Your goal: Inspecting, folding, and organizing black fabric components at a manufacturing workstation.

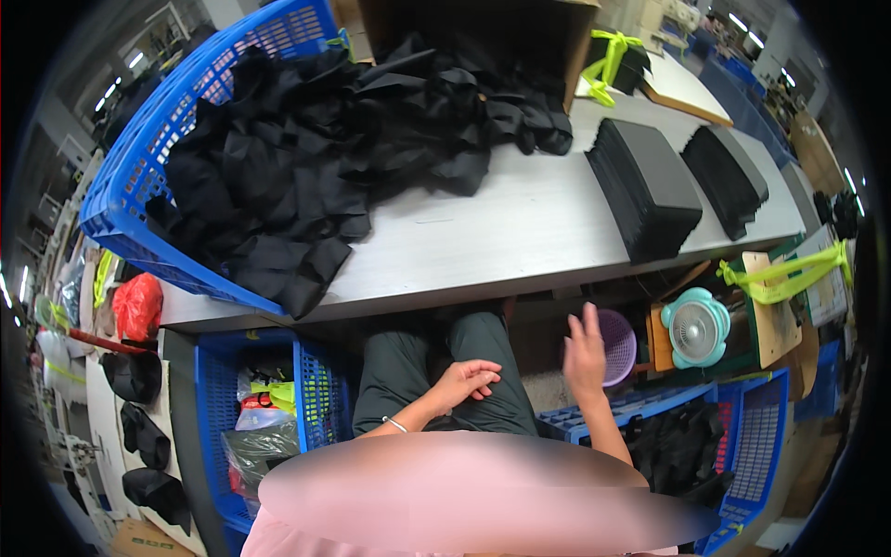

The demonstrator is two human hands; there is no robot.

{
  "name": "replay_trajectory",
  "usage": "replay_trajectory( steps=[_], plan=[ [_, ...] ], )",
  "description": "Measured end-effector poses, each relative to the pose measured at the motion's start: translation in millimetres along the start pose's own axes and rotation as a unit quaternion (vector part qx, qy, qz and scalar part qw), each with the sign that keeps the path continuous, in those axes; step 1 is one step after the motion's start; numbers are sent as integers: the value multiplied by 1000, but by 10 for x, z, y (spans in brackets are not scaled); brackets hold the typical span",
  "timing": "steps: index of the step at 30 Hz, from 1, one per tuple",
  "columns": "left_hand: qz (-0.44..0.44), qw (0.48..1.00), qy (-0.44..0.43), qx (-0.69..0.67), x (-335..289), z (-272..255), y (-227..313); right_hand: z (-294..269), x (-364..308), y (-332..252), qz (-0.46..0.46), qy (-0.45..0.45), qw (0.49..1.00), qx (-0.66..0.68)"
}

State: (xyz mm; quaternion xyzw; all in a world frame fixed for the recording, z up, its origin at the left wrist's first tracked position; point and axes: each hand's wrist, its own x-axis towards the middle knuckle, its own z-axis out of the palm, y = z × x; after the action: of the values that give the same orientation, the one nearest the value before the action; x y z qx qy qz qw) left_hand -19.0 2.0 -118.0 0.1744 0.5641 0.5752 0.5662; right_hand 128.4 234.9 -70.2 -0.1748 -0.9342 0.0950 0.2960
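Note:
Above my dark trousers (393, 371), my left hand (464, 384) rests with its fingers loosely curled together, and nothing shows in it. My right hand (584, 357) is raised beside my right knee, fingers stretched out, holding nothing. Close to it, under the table, stands a purple perforated basket (619, 348). On the white table (436, 241) in front lies a large heap of black fabric pieces (306, 148), partly inside a tipped blue plastic crate (125, 200). To the right, a tall stack of dark rectangular panels (645, 181) stands next to a second, lower stack (729, 176).
A cardboard box (580, 46) stands open behind the heap. Blue crates flank me: the left crate (212, 408) holds bagged items, the right crate (763, 436) black pieces. A turquoise fan (696, 328) sits below the table's right end. Black pieces (153, 492) lie on a left-hand surface.

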Motion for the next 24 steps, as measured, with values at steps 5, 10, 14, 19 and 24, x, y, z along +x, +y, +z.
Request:
replay_trajectory(
  steps=[5, 10, 14, 19, 24],
  plan=[
    [-6, 1000, 1, 2, -184, -252, 192, 497, 1460, -1001, -134, 41, 979, 146],
    [43, 997, 67, -16, -311, -520, 424, 589, 2913, -1844, -319, 118, 936, 87],
    [75, 992, 88, -40, -341, -597, 708, 928, 3547, -1966, -318, 36, 947, -14],
    [151, 979, 125, -58, -317, -782, 959, 825, 3592, -2021, -277, 170, 939, 117],
    [336, 904, 212, -157, -530, -892, 1161, 440, 2466, -1982, -265, 221, 930, 123]
  ],
)
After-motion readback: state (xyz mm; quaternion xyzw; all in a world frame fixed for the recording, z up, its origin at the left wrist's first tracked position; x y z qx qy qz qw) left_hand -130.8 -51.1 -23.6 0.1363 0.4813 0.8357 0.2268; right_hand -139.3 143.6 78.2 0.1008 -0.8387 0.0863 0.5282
